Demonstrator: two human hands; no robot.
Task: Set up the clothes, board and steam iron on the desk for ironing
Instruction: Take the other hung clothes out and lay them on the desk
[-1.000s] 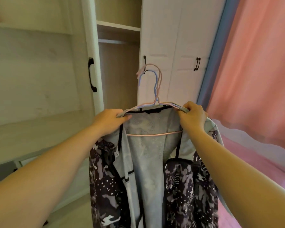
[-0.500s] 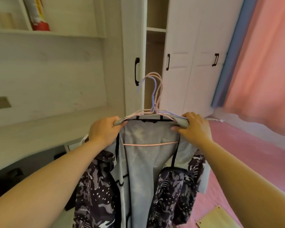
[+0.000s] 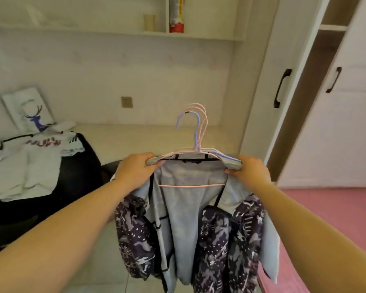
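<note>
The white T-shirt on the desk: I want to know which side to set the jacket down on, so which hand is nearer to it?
Left. The left hand grips the jacket collar just right of the white T-shirt; the right hand holds the far end.

- Two bare hands: a left hand (image 3: 135,168) and a right hand (image 3: 250,170).
- One camouflage-patterned jacket with pale grey lining (image 3: 185,210).
- Three thin wire hangers (image 3: 195,127): two pink, one lilac-blue.
- One white printed T-shirt (image 3: 33,159).
- One framed deer picture (image 3: 28,108).
- Two black wardrobe door handles (image 3: 281,87).
- One beige paper cup (image 3: 149,21).
- One red-based tall packet (image 3: 177,14).
- One beige wall socket (image 3: 127,102).
</note>
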